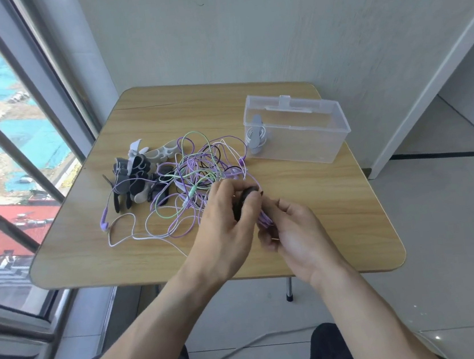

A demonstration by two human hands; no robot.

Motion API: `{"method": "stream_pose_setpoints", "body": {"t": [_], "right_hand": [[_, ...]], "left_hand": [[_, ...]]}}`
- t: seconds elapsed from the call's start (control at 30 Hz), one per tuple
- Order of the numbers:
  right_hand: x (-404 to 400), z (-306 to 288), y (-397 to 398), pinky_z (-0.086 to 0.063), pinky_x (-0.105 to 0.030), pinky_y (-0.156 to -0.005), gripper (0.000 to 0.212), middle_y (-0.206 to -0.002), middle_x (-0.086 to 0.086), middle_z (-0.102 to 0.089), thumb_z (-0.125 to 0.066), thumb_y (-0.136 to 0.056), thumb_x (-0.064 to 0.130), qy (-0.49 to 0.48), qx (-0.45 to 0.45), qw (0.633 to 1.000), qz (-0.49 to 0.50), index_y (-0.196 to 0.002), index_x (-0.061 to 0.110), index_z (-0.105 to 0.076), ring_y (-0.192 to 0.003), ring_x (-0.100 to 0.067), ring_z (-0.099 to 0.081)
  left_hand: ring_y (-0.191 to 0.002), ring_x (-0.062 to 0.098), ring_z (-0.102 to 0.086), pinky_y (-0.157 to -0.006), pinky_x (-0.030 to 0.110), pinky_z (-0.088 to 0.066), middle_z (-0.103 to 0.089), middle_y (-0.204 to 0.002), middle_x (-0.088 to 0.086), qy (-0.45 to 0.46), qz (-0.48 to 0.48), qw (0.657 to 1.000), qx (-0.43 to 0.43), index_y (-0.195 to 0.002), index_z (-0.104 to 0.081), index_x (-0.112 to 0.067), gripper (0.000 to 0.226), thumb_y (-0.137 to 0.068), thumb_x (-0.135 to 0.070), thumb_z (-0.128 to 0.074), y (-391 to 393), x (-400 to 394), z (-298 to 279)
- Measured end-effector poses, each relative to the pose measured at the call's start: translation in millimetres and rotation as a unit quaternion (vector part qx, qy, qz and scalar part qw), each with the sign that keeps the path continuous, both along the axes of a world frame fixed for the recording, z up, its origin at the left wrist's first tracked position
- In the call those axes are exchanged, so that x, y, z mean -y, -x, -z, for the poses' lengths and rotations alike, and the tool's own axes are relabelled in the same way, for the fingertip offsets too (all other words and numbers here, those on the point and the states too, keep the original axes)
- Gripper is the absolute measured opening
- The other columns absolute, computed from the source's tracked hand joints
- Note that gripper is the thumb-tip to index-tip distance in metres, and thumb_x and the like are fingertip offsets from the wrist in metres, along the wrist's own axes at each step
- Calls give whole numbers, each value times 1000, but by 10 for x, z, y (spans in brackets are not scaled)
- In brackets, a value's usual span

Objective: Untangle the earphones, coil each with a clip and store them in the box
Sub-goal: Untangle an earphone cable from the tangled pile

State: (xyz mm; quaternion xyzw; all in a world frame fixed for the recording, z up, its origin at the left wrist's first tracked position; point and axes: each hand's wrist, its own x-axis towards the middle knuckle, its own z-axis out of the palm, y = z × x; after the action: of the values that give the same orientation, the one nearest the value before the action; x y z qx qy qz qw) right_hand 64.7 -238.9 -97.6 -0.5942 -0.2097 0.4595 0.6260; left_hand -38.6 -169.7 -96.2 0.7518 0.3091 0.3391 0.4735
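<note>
While the tangle of earphone cables (197,178) lies spread across the middle of the wooden table (307,200), a purple earphone coil (265,221) is held just above the table's near half, between the two hands. The coil is pinched in the curled fingers of the right hand (293,232), its long axis running up and away from the near edge toward the far edge. A black clip (244,200) is gripped in the left hand (225,219), directly beside the coil on its left and touching or nearly touching it; whether the clip is already closed round the strands cannot be told. The judged step in hand is the clipping of this coil. The clear plastic box (309,143) stands by the far right corner, beyond and to the right of the hands, and so nearer the right hand; a white coiled earphone (256,138) is already stored at its left end. A pile of spare clips (136,173) rests left of the tangle, toward the left edge.
</note>
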Motion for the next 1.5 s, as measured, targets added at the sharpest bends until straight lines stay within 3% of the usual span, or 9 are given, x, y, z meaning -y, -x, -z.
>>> {"method": "stream_pose_setpoints", "body": {"t": [0.23,0.43,0.6,0.73,0.83,1.0,1.23,1.4,1.5], "right_hand": [[-29,19,55,-46,-39,-71,30,-89,-10,-67,-53,-104,32,-47,75,995,-42,-99,9,-74,-83,-21,-57],[18,-12,-31,-46,-21,-53,15,-69,5,-59,-49,-91,-2,11,159,985,-71,-80,1,-57,-66,-9,-54],[18,-89,-124,-56,-26,-61,13,-84,-1,-74,-53,-100,4,-13,77,997,24,-93,4,-65,-75,-11,-69],[27,-54,-195,-55,-25,-76,16,-85,4,-76,-59,-92,1,-14,313,944,108,-94,14,-68,-82,-10,-72],[28,-49,-49,-50,-16,-76,24,-94,3,-73,-55,-91,-6,-59,399,907,122,-99,14,-65,-87,-6,-68],[8,-19,51,-48,-18,-79,37,-97,-4,-65,-46,-72,-8,-108,494,849,155,-100,6,-67,-92,-13,-63],[-27,20,182,-55,-28,-73,21,-90,3,-72,-62,-79,4,-111,469,855,193,-96,13,-72,-81,-12,-69],[-38,2,244,-59,-31,-69,24,-90,7,-77,-70,-65,8,-120,360,898,222,-78,29,-72,-76,-10,-74],[-49,12,271,-57,-28,-70,17,-90,5,-78,-71,-61,8,-130,291,921,224,-75,17,-74,-78,-12,-76]], "left_hand": [[-100,22,-55,-86,45,-53,-52,-108,4,17,-72,996,42,-105,-38,-29,22,-94,-46,-47,-177,75,87],[-100,22,-46,-91,28,-41,-41,-108,3,-187,-29,981,44,-106,-44,-4,24,-94,-20,-58,-196,107,135],[-98,20,-52,-91,44,-46,-50,-112,2,-164,17,986,0,-105,-31,-31,22,-98,-19,-49,-163,130,118],[-99,21,-59,-87,46,-50,-58,-113,-1,-160,-13,987,4,-119,-42,-21,23,-98,-17,-50,-177,116,145],[-108,13,-57,-86,38,-53,-48,-130,4,-161,-47,986,18,-133,-51,-13,37,-96,-8,-48,-169,97,74],[-93,13,-62,-78,33,-52,-58,-112,-1,-197,-93,976,7,-124,-63,-23,36,-95,-6,-49,-66,-12,10],[-78,13,-55,-65,27,-43,-52,-106,-7,-164,-138,975,-52,-120,-50,-45,33,-91,-34,-37,-37,42,6],[-89,8,-54,-66,23,-39,-47,-116,-8,-126,-131,981,-63,-124,-46,-49,58,-82,-12,-60,-10,112,1],[-89,8,-53,-64,21,-32,-43,-116,-11,-118,-129,983,-63,-126,-38,-53,66,-81,-11,-64,-9,167,-22]]}}
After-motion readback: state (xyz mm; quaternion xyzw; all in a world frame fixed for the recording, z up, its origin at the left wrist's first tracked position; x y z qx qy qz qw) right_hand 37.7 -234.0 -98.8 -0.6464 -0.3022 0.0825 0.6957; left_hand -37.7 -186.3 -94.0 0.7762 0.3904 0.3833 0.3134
